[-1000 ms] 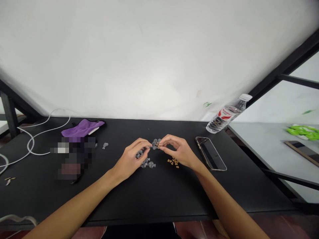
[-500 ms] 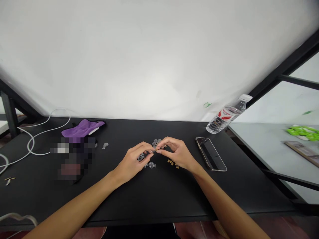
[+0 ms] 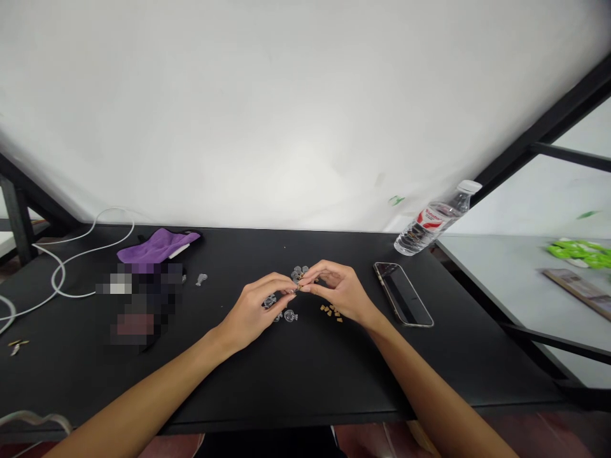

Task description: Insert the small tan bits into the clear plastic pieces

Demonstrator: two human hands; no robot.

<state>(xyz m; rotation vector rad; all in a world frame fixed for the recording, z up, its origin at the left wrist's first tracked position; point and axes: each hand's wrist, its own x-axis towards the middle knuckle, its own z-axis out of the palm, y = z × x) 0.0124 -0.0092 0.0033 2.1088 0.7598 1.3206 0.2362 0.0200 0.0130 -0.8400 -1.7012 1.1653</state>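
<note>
The left hand squeezes a tiny clear bottle; the right hand pinches a little brown cork beside it.

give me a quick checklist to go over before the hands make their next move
1. Left hand has a closed grip: ok, thumb and fingers are pinched together.
2. Right hand meets it: ok, both sets of fingertips come together.
3. Tiny parts between them lined up: cannot tell, fingers mostly hide them.
4. Tan cork-like pieces nearby: ok, loosely grouped by the right hand.
5. Tiny clear bottles all gathered: not ok, a stray one lies toward the purple cloth.
6. Smartphone clear of the hands: ok, it lies apart.
</note>
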